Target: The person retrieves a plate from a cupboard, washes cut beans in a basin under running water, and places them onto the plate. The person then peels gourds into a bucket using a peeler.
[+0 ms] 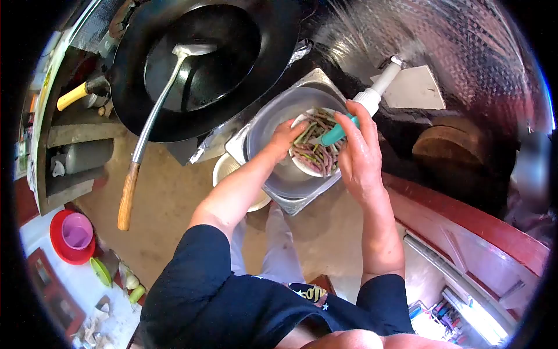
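In the head view, 2 hands work over a white bowl (pixel 303 167) of bean pieces (pixel 312 156), set within a translucent basin (pixel 254 142) in a metal sink (pixel 288 205). The right hand (pixel 361 152) is closed around a teal-handled tool (pixel 333 135) above the beans; its long axis slants from upper right to lower left, its pale end towards the beans. The left hand (pixel 283 139) is at the bowl's left rim, fingers bent; I cannot tell how firmly it grips. A white tap (pixel 376 93) is just beyond the right hand. To the left, a spatula (pixel 154 116) rests across a black wok (pixel 129 75), wooden handle pointing lower left.
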